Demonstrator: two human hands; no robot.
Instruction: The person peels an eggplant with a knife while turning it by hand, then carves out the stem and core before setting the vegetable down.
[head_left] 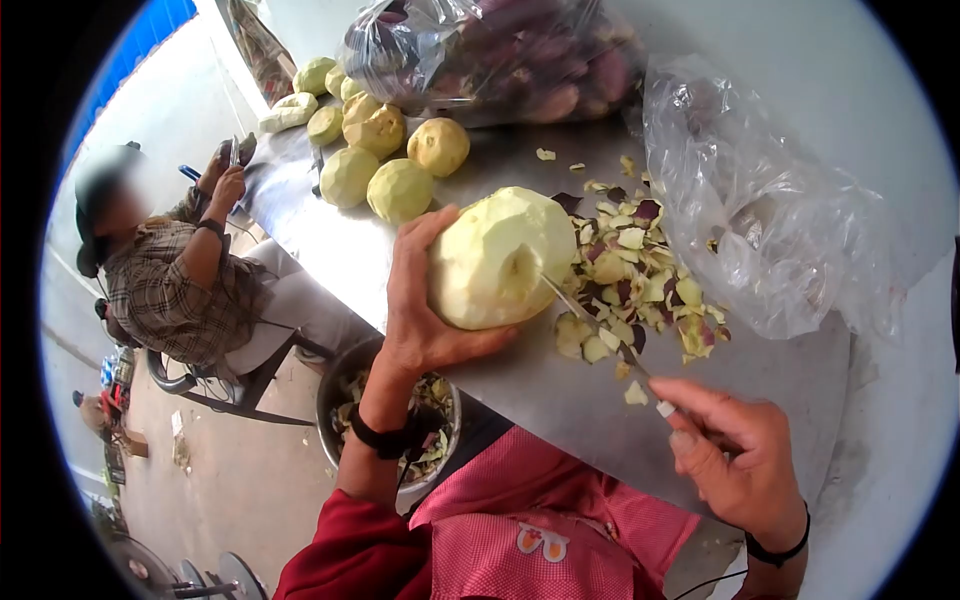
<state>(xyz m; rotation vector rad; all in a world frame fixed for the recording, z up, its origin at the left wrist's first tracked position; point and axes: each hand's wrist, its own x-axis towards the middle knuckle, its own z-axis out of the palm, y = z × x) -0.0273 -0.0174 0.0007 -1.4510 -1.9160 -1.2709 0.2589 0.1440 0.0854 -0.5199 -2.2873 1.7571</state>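
A large peeled pale-green vegetable (490, 262) rests in my left hand (415, 300), whose fingers and thumb wrap round its left side and underside. My right hand (735, 450) is closed on the handle of a knife (592, 322). The blade points up and left, its tip at the vegetable's surface beside a small hollow. Purple and pale peelings (640, 262) lie scattered on the metal table (560, 405) behind the blade. Several peeled vegetables (401, 191) sit together beyond my left hand.
A clear bag of purple vegetables (520, 60) stands at the table's far side, with a crumpled plastic bag (760, 210) to its right. Below the table's left edge is a metal bowl of peelings (440, 440). A seated person (180, 270) holds something at the left.
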